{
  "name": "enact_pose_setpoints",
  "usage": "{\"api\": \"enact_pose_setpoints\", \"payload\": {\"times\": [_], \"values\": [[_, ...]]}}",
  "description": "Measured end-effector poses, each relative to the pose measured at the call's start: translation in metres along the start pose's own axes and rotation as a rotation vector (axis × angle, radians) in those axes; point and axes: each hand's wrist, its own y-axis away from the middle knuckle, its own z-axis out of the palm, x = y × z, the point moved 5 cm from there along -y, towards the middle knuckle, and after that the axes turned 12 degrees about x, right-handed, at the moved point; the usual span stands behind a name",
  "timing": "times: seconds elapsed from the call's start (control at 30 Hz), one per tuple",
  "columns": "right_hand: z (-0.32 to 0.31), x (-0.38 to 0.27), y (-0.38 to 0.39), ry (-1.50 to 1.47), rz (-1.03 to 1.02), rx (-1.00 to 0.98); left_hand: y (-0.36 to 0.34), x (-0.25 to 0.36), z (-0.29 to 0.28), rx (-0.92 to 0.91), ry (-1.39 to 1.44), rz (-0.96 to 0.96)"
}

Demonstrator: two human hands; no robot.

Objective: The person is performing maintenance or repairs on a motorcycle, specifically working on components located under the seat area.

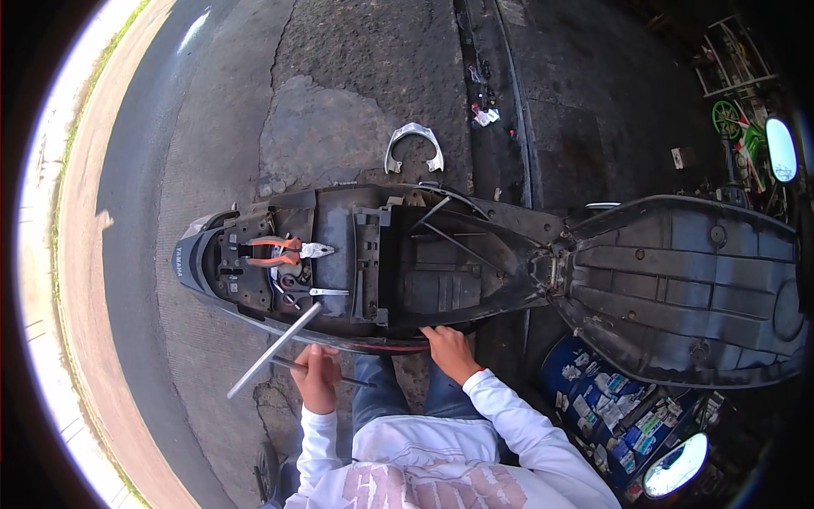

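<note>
My left hand [318,377] grips a metal T-handle wrench [253,371] beside the near edge of an opened scooter body [339,237]. My right hand [447,349] has its fingers curled on the near side panel [390,346], which carries a red stripe. Orange-handled pliers [270,259] lie in the rear of the body, with scissors [331,292] just below them. Thin metal rods [458,242] sit in the dark storage compartment. The seat [678,297] is flipped open to the right, underside up. A silver grab rail [414,136] lies on the ground beyond the scooter.
A drain channel [526,144] with litter runs along the dark ground. A blue drum [564,360] bearing small items stands at lower right, near a mirror [674,467]. Racks and a green-wheeled vehicle [726,120] occupy the upper right. A pale road strip [93,254] borders the left.
</note>
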Motion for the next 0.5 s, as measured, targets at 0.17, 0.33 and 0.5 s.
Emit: {"api": "enact_pose_setpoints", "payload": {"times": [0.17, 0.33, 0.5], "values": [[0.011, -0.007, -0.006, 0.361, -0.286, -0.293, -0.004, -0.033, 0.016, -0.308, -0.754, 0.32], [0.016, -0.014, -0.012, 0.359, -0.454, -0.354, -0.011, -0.072, 0.019, -0.243, -0.972, 0.47], [0.016, -0.019, -0.015, 0.401, -0.528, -0.427, -0.014, -0.084, 0.013, -0.236, -1.047, 0.479]]}}
